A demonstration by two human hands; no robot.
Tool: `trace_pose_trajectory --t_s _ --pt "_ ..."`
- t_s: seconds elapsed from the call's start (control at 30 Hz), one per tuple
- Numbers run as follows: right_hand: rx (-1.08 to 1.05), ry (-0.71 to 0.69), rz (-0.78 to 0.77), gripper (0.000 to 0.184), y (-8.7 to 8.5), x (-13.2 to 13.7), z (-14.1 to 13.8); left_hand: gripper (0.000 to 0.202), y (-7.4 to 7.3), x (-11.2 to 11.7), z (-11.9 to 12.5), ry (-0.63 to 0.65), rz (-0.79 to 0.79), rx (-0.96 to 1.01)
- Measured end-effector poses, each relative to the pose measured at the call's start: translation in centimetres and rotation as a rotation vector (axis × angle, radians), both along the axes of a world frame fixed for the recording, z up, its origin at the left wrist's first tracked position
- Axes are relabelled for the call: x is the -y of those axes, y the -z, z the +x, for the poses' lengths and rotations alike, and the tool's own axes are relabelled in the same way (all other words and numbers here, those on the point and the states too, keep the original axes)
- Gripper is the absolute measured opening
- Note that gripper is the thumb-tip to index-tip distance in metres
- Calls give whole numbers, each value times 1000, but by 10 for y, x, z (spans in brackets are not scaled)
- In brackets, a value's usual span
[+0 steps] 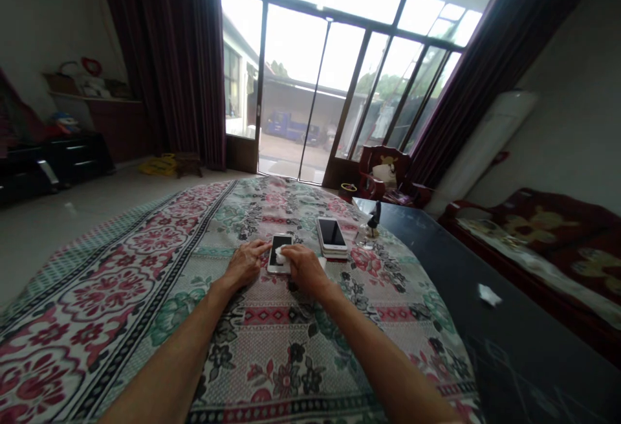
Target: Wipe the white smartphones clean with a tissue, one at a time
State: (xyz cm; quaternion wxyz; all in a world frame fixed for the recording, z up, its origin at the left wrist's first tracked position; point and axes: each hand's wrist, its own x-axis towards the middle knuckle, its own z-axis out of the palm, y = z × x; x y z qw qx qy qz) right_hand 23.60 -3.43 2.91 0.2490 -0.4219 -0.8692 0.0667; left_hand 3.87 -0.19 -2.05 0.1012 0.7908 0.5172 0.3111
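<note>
A white phone lies flat on the flowered cloth. My left hand rests beside it, fingertips pressed on its left edge. My right hand is closed on a small white wipe and presses it onto the phone's screen. A second white phone lies on a small stack just to the right, untouched.
A small dark figurine stands right of the phones. The dark table at the right carries a scrap of white paper. A red sofa runs along the right wall. Glass doors are ahead.
</note>
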Motion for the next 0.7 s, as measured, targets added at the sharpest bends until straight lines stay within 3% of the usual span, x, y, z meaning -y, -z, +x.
trace_pose_trajectory --t_s 0.2,0.33,0.47,0.7 --pt "114 126 -13 36 -1 -52 -27 43 6 -5 -2 14 65 -18" --pt "167 152 -16 30 8 -66 -35 42 8 -7 -3 14 67 -55" --pt "166 64 -1 33 16 -59 -32 42 9 -9 -3 16 58 -68" --pt "100 -99 17 36 15 -23 -20 43 5 -6 -3 34 36 -79"
